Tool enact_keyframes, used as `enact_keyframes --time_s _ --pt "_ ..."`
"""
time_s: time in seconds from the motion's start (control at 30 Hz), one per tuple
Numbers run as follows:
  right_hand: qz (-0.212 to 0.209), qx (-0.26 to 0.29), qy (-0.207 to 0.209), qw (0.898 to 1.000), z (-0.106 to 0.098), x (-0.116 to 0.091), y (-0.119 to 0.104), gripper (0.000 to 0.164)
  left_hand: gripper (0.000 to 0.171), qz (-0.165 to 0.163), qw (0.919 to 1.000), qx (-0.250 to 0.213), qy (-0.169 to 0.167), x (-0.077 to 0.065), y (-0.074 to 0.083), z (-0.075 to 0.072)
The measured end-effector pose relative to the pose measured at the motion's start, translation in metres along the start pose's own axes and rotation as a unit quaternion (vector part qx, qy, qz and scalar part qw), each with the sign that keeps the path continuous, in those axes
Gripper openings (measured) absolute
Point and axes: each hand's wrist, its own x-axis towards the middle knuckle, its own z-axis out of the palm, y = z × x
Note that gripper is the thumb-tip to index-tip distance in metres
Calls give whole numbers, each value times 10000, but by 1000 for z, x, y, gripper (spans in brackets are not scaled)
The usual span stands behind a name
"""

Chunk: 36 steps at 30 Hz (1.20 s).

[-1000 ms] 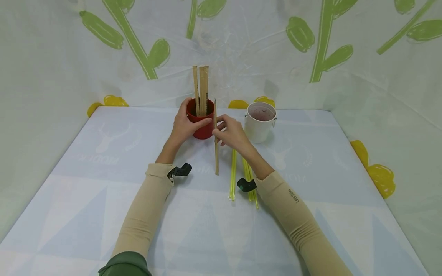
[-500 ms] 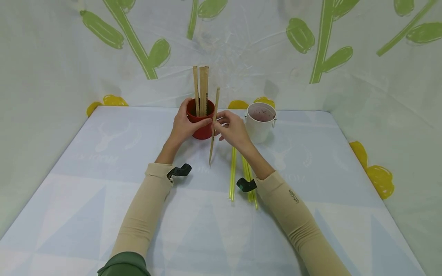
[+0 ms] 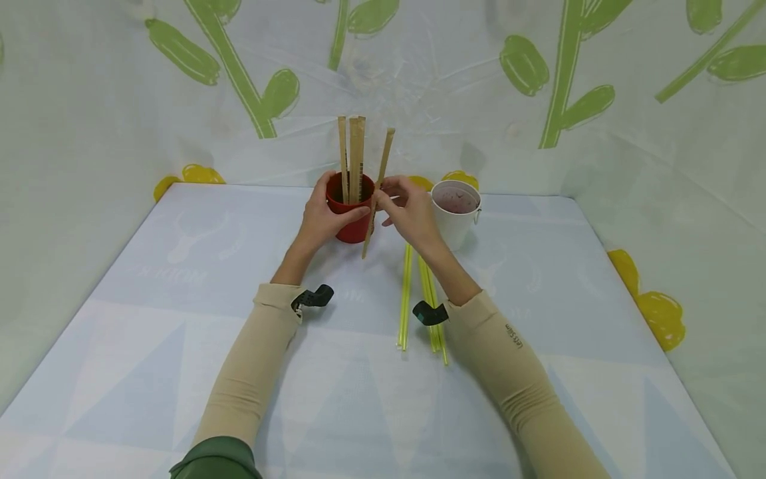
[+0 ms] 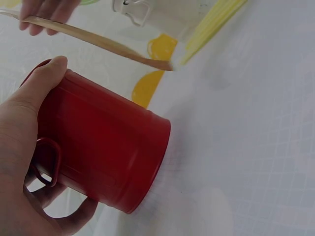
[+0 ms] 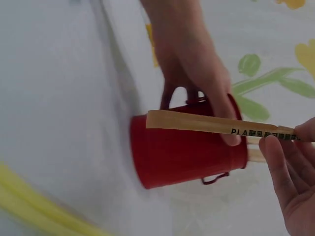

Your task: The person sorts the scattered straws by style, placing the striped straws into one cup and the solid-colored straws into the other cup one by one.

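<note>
Near the tabletop's [image 3: 335, 386] far edge, the left hand [image 3: 320, 216] curls its fingers round a red tapered metal bucket [image 3: 353, 233] of slim brown paper-wrapped sticks [image 3: 356, 156]. The right hand's [image 3: 413, 209] fingers pinch a single tilted brown paper-wrapped stick [image 3: 385, 154] just beside the bucket.

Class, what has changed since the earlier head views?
The right hand has raised its pinched paper stick by the red bucket, its top now leaning right. Neither hand let go. The left hand still holds the red bucket; the sticks inside, white bucket and yellow straws stayed put.
</note>
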Motion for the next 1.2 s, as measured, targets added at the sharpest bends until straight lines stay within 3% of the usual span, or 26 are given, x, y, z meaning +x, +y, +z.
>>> enact_keyframes --time_s 0.33,0.57,0.73,0.97,1.2 --pt "-708 -24 511 9962 -18 12 -69 22 87 -93 9999 103 24 -1 1 -1" --pt "-979 123 666 9929 -23 36 -62 24 89 -201 9998 46 -23 -1 2 0" --pt "-1062 152 649 9921 -24 40 -67 25 90 -251 9996 82 -37 0 2 0" --pt "-1026 111 590 9929 -23 41 -70 24 91 -281 9995 109 -33 0 4 -1" --pt "-691 -154 339 9969 -16 42 -55 24 89 -222 9997 135 -20 0 2 -1"
